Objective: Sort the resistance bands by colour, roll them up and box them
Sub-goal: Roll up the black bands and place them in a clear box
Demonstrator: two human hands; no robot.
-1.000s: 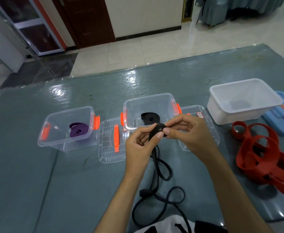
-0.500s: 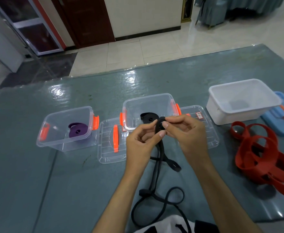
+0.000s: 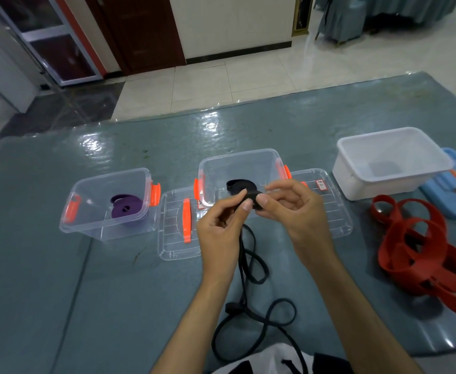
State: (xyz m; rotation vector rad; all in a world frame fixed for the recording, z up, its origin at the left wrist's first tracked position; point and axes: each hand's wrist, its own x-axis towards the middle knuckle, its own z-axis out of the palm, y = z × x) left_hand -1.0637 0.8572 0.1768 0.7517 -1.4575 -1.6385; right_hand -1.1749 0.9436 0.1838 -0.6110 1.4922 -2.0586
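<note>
Head view looks down on a grey-blue table (image 3: 59,279) with three tubs in a row. Left clear tub (image 3: 108,203) with orange latches holds a rolled purple band (image 3: 126,209). Middle clear tub (image 3: 239,174) holds a rolled black band (image 3: 235,184); clear lids lie flat to its left (image 3: 178,233) and right (image 3: 329,209), the right one bearing a small white label (image 3: 321,184) with red writing too small to read. Far-right white tub (image 3: 391,163) sits beside a blue lid (image 3: 453,190).

Both hands are raised just near of the middle tub. Left hand (image 3: 221,228) and right hand (image 3: 294,209) pinch a small black roll (image 3: 253,201) between thumbs and fingertips; its loose tail (image 3: 251,300) trails down in loops towards the person. Red bands (image 3: 421,249) lie in a tangled heap at right.
</note>
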